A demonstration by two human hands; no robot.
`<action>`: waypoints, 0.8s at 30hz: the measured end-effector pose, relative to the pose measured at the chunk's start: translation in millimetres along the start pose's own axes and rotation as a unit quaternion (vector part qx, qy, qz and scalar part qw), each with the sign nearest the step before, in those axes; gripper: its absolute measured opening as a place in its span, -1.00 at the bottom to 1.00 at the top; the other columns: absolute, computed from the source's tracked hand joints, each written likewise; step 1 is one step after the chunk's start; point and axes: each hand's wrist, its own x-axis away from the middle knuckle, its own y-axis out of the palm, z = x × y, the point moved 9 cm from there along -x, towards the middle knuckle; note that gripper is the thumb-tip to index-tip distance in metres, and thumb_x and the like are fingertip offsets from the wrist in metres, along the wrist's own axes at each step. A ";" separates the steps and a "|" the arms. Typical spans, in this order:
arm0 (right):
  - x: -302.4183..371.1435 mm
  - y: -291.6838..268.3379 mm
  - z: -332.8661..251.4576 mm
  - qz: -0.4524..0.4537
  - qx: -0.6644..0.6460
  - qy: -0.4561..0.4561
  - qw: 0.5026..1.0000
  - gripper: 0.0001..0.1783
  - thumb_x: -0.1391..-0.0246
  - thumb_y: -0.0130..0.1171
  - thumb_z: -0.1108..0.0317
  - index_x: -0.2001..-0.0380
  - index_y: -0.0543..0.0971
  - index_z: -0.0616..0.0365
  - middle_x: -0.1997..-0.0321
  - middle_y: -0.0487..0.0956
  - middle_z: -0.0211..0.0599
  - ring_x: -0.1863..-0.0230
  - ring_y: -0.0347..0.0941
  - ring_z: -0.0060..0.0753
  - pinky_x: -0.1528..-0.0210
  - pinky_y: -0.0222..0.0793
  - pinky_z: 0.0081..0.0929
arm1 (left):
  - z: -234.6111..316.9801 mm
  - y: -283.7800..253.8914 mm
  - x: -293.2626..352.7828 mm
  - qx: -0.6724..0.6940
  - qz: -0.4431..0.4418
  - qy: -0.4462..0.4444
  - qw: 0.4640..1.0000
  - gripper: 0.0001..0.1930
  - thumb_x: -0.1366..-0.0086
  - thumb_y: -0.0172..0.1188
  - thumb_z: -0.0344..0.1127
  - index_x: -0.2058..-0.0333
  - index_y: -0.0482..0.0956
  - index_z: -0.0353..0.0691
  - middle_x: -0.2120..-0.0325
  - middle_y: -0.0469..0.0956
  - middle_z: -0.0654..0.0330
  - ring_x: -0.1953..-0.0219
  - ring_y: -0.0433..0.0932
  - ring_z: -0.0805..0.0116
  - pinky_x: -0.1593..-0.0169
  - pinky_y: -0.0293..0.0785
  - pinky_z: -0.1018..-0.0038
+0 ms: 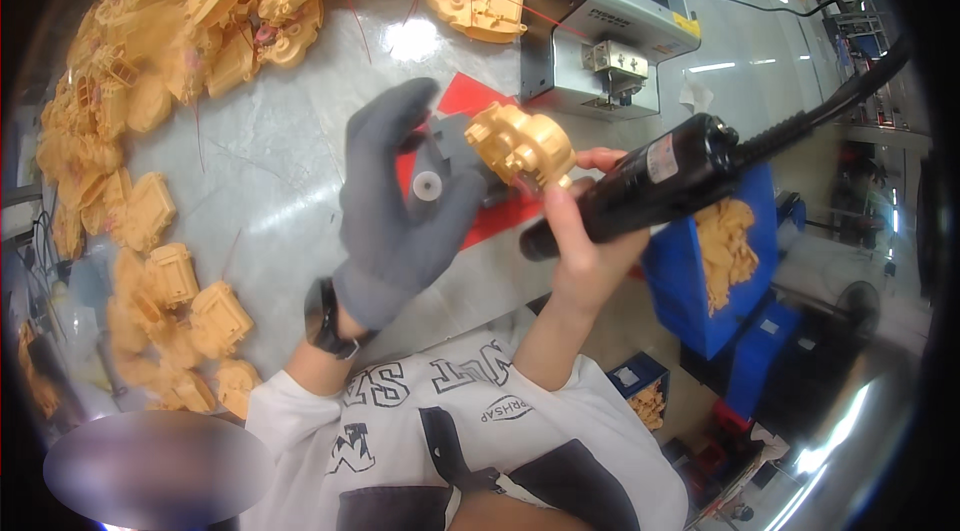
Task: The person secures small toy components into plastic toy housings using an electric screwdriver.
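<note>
So nearest the camera there's a white shirt (400,431) with black panels and some outlined lettering, and a black watch (325,316) on the left wrist. Left hand (400,221) is in a gray glove, thumb and fingers spread in a wide C around a dark gray fixture (452,143) with a pale round disc (427,186). Can't really tell if it's touching the fixture.

Right hand (590,261) is bare and kinda doing 2 jobs: thumb and finger are pinching a yellow plastic housing (520,146), held up just right of the fixture, and there's a chunky black cylindrical tool (650,186) lying across that same hand, tilted, with a thick black cable (830,101) running off to the upper right. Under the fixture is a red sheet (495,223) on the shiny gray desk (290,161).

Off to the right, lower down, there's a blue bin (690,296) with more yellow parts in it. Loose yellow pieces (218,319) sit along the left side, and past those is a massive heap of yellow housings (180,41), some with thin red wires (357,26) poking out. Beyond the red sheet there's a gray-and-black machine (625,41).
</note>
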 end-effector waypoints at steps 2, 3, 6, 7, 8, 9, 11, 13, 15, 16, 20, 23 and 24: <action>2.2 6.5 -1.1 -0.022 -0.028 0.009 0.999 -0.56 0.21 0.20 0.68 0.16 0.39 0.36 0.28 0.47 -0.27 0.49 0.38 -0.68 0.36 0.30 -0.72 | 7.7 -9.0 6.2 -0.050 -0.001 0.036 0.998 -0.26 0.13 0.38 -0.29 -0.08 0.28 -0.28 -0.03 0.26 -0.09 -0.03 0.33 0.06 -0.01 0.35 0.30; 4.4 11.5 -2.2 -0.045 -0.056 0.009 0.997 -0.56 0.22 0.19 0.69 0.16 0.39 0.36 0.28 0.46 -0.26 0.49 0.38 -0.68 0.37 0.30 -0.72 | 11.6 -14.2 8.1 -0.051 -0.001 0.035 0.998 -0.26 0.13 0.38 -0.29 -0.08 0.28 -0.28 -0.03 0.26 -0.09 -0.03 0.33 0.06 -0.01 0.35 0.30; 8.9 15.1 0.7 -0.074 -0.101 0.015 0.992 -0.52 0.24 0.18 0.71 0.14 0.35 0.34 0.17 0.41 -0.16 0.50 0.39 -0.66 0.42 0.27 -0.73 | 30.1 -8.7 14.5 -0.236 -0.077 0.110 0.963 -0.15 0.23 0.42 -0.04 -0.09 0.30 -0.16 -0.02 0.27 -0.12 -0.04 0.29 -0.12 -0.04 0.28 0.17; 10.2 13.7 5.2 -0.061 -0.160 0.034 0.985 -0.50 0.24 0.18 0.71 0.13 0.33 0.34 0.13 0.39 -0.13 0.50 0.39 -0.65 0.43 0.26 -0.74 | 25.0 -9.2 15.4 -0.235 -0.079 0.110 0.963 -0.15 0.23 0.42 -0.04 -0.09 0.30 -0.16 -0.02 0.27 -0.12 -0.04 0.29 -0.12 -0.04 0.28 0.17; 8.7 7.1 7.5 -0.068 -0.149 0.034 0.986 -0.47 0.26 0.18 0.71 0.11 0.31 0.34 0.09 0.35 -0.07 0.50 0.39 -0.61 0.44 0.26 -0.74 | 12.7 -3.2 17.8 -0.283 -0.110 0.097 0.948 -0.16 0.23 0.42 -0.04 -0.07 0.31 -0.16 -0.03 0.27 -0.12 -0.05 0.27 -0.12 -0.04 0.27 0.16; 6.6 0.7 6.1 -0.042 -0.164 0.029 0.985 -0.47 0.28 0.17 0.70 0.13 0.31 0.35 0.11 0.35 -0.05 0.50 0.40 -0.58 0.42 0.31 -0.72 | 0.8 1.2 21.3 -0.332 -0.139 0.084 0.929 -0.18 0.24 0.41 -0.03 -0.06 0.33 -0.15 -0.03 0.27 -0.12 -0.06 0.26 -0.13 -0.04 0.26 0.15; 5.2 -8.6 0.3 -0.030 -0.124 0.029 0.991 -0.45 0.24 0.08 0.65 0.06 0.28 0.31 0.09 0.29 -0.02 0.53 0.39 -0.46 0.45 0.35 -0.57 | -9.7 2.0 24.5 -0.332 -0.140 0.079 0.929 -0.23 0.22 0.39 -0.09 -0.04 0.34 -0.17 -0.02 0.28 -0.11 -0.02 0.31 -0.11 0.01 0.30 0.17; 4.8 -14.5 -3.7 -0.029 -0.125 0.018 0.992 -0.46 0.22 0.06 0.63 0.05 0.27 0.30 0.08 0.29 -0.04 0.53 0.36 -0.46 0.45 0.33 -0.55 | -10.0 8.5 24.3 -0.264 -0.152 0.079 0.949 -0.30 0.17 0.34 -0.16 -0.02 0.35 -0.18 -0.01 0.30 -0.08 0.04 0.36 -0.06 0.05 0.34 0.20; 5.3 -23.7 -4.0 0.003 -0.160 0.018 0.987 -0.47 0.18 0.05 0.60 0.03 0.27 0.29 0.07 0.29 -0.04 0.54 0.34 -0.46 0.44 0.31 -0.53 | -7.4 13.2 21.7 -0.259 -0.155 0.094 0.949 -0.35 0.14 0.29 -0.23 -0.01 0.35 -0.19 0.02 0.33 -0.05 0.11 0.40 -0.05 0.09 0.37 0.23; 5.2 -27.4 -4.2 0.004 -0.158 0.017 0.987 -0.47 0.18 0.05 0.60 0.03 0.27 0.29 0.07 0.29 -0.04 0.54 0.34 -0.46 0.44 0.31 -0.53 | -7.5 16.4 20.2 -0.264 -0.165 0.085 0.947 -0.37 0.13 0.27 -0.26 -0.01 0.35 -0.19 0.03 0.34 -0.05 0.12 0.41 -0.05 0.09 0.37 0.23; 4.2 -37.7 -12.0 -0.018 -0.188 -0.007 0.982 -0.49 0.13 0.01 0.60 0.01 0.26 0.26 0.05 0.30 -0.11 0.49 0.32 -0.45 0.40 0.28 -0.48 | 3.7 23.4 15.6 -0.279 -0.170 0.076 0.942 -0.43 0.13 0.17 -0.48 0.01 0.39 -0.25 0.05 0.40 -0.01 0.07 0.44 0.03 0.02 0.39 0.32; 4.5 -42.2 -13.9 -0.006 -0.198 -0.010 0.980 -0.49 0.13 0.01 0.59 0.01 0.27 0.25 0.04 0.31 -0.12 0.49 0.32 -0.45 0.40 0.28 -0.48 | -0.1 13.2 11.7 -0.213 -0.139 0.056 0.966 -0.49 0.08 0.06 -0.59 0.04 0.40 -0.28 0.11 0.44 -0.02 0.10 0.47 0.07 0.04 0.40 0.36; 4.9 -43.1 -13.8 -0.005 -0.198 -0.010 0.980 -0.49 0.13 0.01 0.59 0.01 0.27 0.25 0.04 0.31 -0.12 0.49 0.32 -0.45 0.40 0.28 -0.48 | -2.3 9.9 10.8 -0.177 -0.122 0.043 0.976 -0.51 0.05 0.00 -0.65 0.05 0.40 -0.30 0.14 0.45 -0.02 0.11 0.49 0.08 0.04 0.40 0.38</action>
